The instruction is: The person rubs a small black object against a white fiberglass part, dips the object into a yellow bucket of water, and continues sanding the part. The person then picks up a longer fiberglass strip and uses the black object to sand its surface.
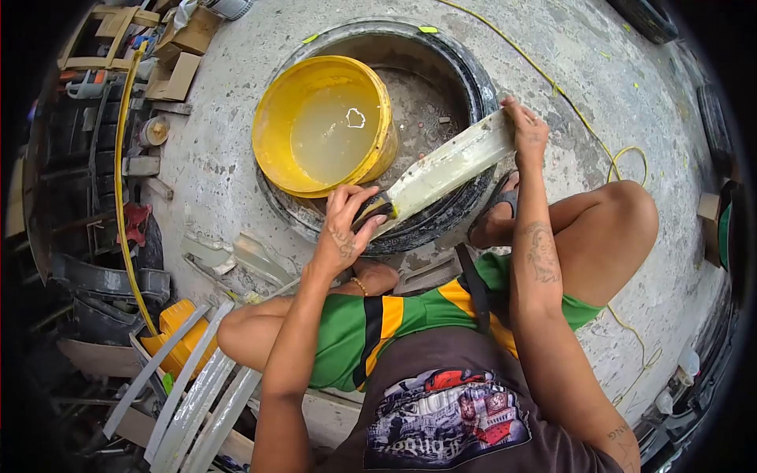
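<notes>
My left hand [347,217] is closed around a dark sanding pad [372,206] with a yellowish edge, pressed against the near left end of a long pale strip [453,165]. The strip looks wet and blotchy, like a painted trim panel. It slants up to the right across the rim of a black tire [386,240] lying flat. At the strip's upper right end, my right hand [527,132] grips its edge, fingers over the top. Beside my left hand, a yellow bucket [268,130] of cloudy water stands tilted inside the tire.
Several long pale strips [185,406] lean at lower left near a yellow container [180,335]. Pale trim parts [260,256] lie by my left foot. A yellow hose [579,114] crosses the concrete floor at right. Cardboard boxes [173,77] and dark car parts crowd the left side.
</notes>
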The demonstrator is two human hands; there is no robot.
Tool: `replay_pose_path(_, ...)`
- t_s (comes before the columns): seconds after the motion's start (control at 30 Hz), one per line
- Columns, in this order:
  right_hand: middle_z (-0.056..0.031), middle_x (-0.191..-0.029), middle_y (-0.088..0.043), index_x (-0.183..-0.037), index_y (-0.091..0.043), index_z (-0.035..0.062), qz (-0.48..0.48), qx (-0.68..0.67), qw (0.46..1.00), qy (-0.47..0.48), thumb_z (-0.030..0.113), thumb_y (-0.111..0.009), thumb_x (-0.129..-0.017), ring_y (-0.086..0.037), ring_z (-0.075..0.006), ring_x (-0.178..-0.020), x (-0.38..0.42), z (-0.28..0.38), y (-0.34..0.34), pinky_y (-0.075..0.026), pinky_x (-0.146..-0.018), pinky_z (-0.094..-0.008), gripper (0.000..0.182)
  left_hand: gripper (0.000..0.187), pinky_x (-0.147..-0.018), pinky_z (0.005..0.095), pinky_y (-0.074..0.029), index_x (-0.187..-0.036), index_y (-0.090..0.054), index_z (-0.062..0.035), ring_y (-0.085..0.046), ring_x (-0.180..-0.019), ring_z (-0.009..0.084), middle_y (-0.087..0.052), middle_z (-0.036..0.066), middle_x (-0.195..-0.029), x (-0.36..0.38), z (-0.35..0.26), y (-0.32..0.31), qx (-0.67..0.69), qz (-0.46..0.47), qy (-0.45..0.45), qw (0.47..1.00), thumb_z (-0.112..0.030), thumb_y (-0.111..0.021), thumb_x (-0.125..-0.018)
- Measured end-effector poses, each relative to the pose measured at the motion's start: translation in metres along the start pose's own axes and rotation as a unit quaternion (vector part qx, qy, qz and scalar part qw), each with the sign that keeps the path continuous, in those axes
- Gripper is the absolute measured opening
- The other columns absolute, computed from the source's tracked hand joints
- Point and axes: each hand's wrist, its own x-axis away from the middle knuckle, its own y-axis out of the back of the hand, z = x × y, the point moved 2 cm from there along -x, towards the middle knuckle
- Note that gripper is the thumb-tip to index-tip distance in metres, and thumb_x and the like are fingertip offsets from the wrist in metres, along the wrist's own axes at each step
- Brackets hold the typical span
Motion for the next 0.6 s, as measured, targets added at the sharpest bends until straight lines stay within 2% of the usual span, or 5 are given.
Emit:
replay_pose_path(0.1, -0.0059, -0.095, -0.079, -0.108, -0.083, 0.0012, 0.023, -0.010, 1.000, -0.018, 0.041, -0.080, -0.090, -0.066, -0.0109, -0.085, -0.011, 0.004, -0.001, -0.052, -0.082, -0.0253, 0.044, 0.053, -0.102, 0.0409, -0.045, -0.135, -0.064, -0.0033, -0.056, -0.115, 0.0339, -0.059, 0.015, -0.119, -0.005, 0.001, -0.002, 0.038, 0.005, 0.034, 0.999, -0.010, -0.081, -0.085)
replay_pose_path(0.17, -0.0028, -0.093, -0.078, -0.106, -0.084, 0.0041, 0.018, 0.030, 0.999, -0.023, 0.040, -0.079, -0.092, -0.065, -0.0101, -0.084, -0.014, 0.007, -0.003, -0.051, -0.080, -0.0246, 0.039, 0.052, -0.102, 0.0417, -0.045, -0.134, -0.064, -0.0029, -0.056, -0.115, 0.0346, -0.059, 0.016, -0.119, -0.017, 0.002, -0.013, -0.016, 0.051, -0.041, 0.998, -0.009, -0.081, -0.085)
replay_pose_path(0.23, -0.0019, -0.093, -0.078, -0.106, -0.084, 0.0056, 0.033, 0.039, 0.999, 0.005, 0.038, -0.077, -0.093, -0.065, -0.0097, -0.085, -0.013, 0.009, -0.005, -0.051, -0.081, -0.0242, 0.036, 0.048, -0.102, 0.0430, -0.045, -0.131, -0.064, -0.0031, -0.056, -0.114, 0.0354, -0.059, 0.015, -0.120, -0.029, 0.005, -0.025, -0.005, 0.071, -0.039, 0.997, -0.009, -0.080, -0.085)
replay_pose_path(0.47, -0.0042, -0.092, -0.079, -0.104, -0.085, 0.0081, 0.023, 0.048, 0.998, 0.020, 0.037, -0.074, -0.095, -0.066, -0.0100, -0.085, -0.014, 0.004, -0.006, -0.051, -0.081, -0.0243, 0.032, 0.046, -0.098, 0.0443, -0.045, -0.125, -0.067, -0.0020, -0.056, -0.111, 0.0347, -0.062, 0.013, -0.115, -0.063, 0.005, -0.052, -0.022, 0.100, -0.136, 0.985, -0.008, -0.081, -0.082)
replay_pose_path(0.6, -0.0059, -0.093, -0.080, -0.104, -0.085, 0.0074, 0.016, 0.081, 0.997, -0.010, 0.038, -0.075, -0.094, -0.068, -0.0109, -0.085, -0.006, 0.017, -0.005, -0.053, -0.081, -0.0258, 0.034, 0.043, -0.094, 0.0441, -0.047, -0.123, -0.068, -0.0004, -0.056, -0.106, 0.0349, -0.063, 0.015, -0.113, -0.086, 0.001, -0.065, -0.017, 0.133, -0.129, 0.983, -0.007, -0.081, -0.083)
